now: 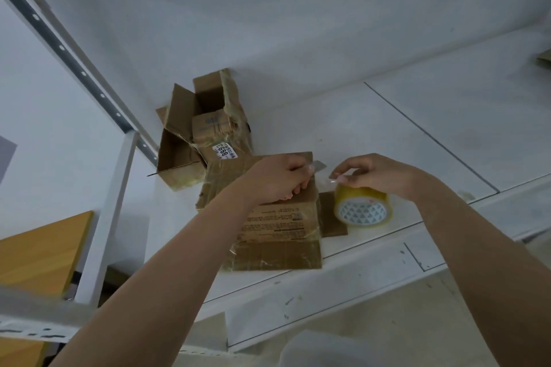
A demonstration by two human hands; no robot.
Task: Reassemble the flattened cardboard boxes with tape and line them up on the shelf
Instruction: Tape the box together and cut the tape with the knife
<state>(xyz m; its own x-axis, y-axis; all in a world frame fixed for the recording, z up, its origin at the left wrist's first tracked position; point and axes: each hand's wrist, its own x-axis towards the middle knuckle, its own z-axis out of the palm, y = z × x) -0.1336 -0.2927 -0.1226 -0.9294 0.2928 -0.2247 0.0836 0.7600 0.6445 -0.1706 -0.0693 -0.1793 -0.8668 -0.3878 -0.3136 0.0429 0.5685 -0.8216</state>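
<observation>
Two bare forearms reach up from the bottom edge to the white shelf (387,134). Left hand (277,179) is curled round a small blade (319,165), fist resting on the upper edge of the flat box (277,226). Right hand (372,173) pinches the free end of clear tape pulled up from the tape roll (362,207); the roll stands on the shelf just right of the flat box, partly on a cardboard flap sticking out from under it. Hands are close but not touching, blade tip near the stretched tape, so the step reads as cutting a strip off. Progress looks early: the flat box lies flattened at the shelf's front edge, printed panel up, old tape residue on it, no sides raised yet. Behind it, near the wall and the upright post (74,62), sits an open box (185,140), flaps splayed, torn and crumpled, touching the flat box's far corner; whether its bottom is taped cannot be told. Inside it stands a smaller carton with a white label (225,151); nothing else can be made out in there. Another bit of cardboard (544,58) shows at the far right edge, too cropped to identify. Nothing is lined up yet; erecting, taping and arranging remain.
</observation>
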